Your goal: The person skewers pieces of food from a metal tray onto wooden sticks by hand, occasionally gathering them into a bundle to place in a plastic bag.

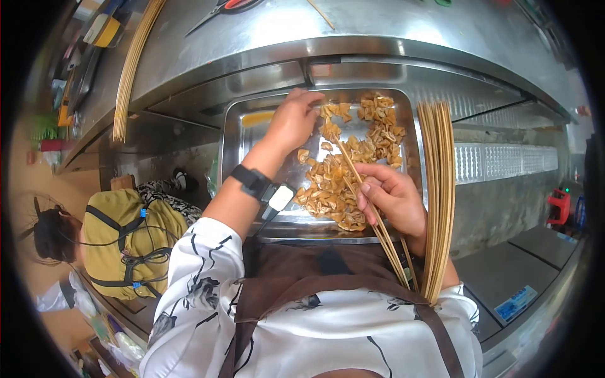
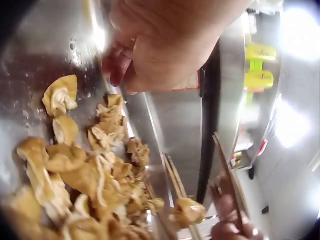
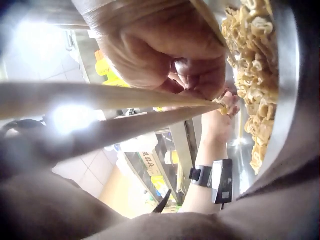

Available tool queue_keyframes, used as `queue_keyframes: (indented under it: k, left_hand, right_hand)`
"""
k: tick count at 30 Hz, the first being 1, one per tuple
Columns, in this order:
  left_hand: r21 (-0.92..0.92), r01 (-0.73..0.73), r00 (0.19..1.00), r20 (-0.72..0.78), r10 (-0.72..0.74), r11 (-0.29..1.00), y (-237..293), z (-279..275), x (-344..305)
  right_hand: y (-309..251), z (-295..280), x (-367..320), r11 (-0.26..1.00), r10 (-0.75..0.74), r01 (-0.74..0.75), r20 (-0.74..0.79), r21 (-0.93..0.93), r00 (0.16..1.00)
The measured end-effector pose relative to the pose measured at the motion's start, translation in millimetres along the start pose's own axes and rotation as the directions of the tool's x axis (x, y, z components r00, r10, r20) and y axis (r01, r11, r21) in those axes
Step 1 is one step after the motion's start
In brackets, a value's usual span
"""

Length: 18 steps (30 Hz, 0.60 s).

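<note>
My right hand (image 1: pixel 394 198) grips a few thin bamboo skewers (image 1: pixel 382 234) over a metal tray (image 1: pixel 232 157). A folded, yellow-brown food piece (image 2: pixel 187 212) sits on a skewer in the left wrist view. Many similar pieces (image 1: pixel 334 186) lie heaped across the tray's middle and right side. Over by the far rim, my left hand (image 1: pixel 295 118) has its fingers loosely bent beside some of the pieces (image 1: pixel 336 112), with nothing showing between them. In the right wrist view, skewers cross close to the camera and their tips overlap the left hand (image 3: pixel 227 104).
A thick bundle of skewers (image 1: pixel 436 189) lies along the tray's right side, over my right forearm. More skewers (image 1: pixel 133 69) and red-handled scissors (image 1: pixel 230 7) are on the steel counter (image 1: pixel 359 25) beyond. A person in an olive top (image 1: pixel 120 242) is at the left.
</note>
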<state>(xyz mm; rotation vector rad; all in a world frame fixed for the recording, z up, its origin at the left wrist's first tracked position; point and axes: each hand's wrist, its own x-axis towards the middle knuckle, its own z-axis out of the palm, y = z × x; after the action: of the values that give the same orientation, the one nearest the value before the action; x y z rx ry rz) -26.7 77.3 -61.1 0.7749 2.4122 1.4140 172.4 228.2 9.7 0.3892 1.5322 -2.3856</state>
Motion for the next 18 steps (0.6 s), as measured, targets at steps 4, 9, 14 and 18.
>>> queue_keyframes:
  k: [4, 9, 14, 18]
  left_hand:
    - [0.454, -0.159, 0.985, 0.138, 0.107, 0.877, 11.1, 0.4, 6.3]
    - [0.505, -0.24, 0.97, 0.148, 0.191, 0.829, 5.1, 10.4, 1.2]
    - [0.266, 0.074, 0.98, 0.158, -0.12, 0.961, 13.3, -2.9, -3.1]
    - [-0.395, 0.27, 0.96, 0.184, -0.212, 0.878, 18.7, -20.5, -23.0]
  right_hand:
    - [1.1, -0.9, 1.9, 0.999, 0.036, -0.036, -0.028, 0.002, 0.999]
    - [2.7, -0.4, 2.8, 0.999, -0.005, 0.005, 0.002, -0.037, 1.0]
    - [-0.3, 6.9, -2.4, 0.997, -0.036, 0.035, -0.01, -0.075, 0.999]
    - [-1.2, 13.3, -6.6, 0.996, -0.054, 0.052, -0.031, -0.078, 0.998]
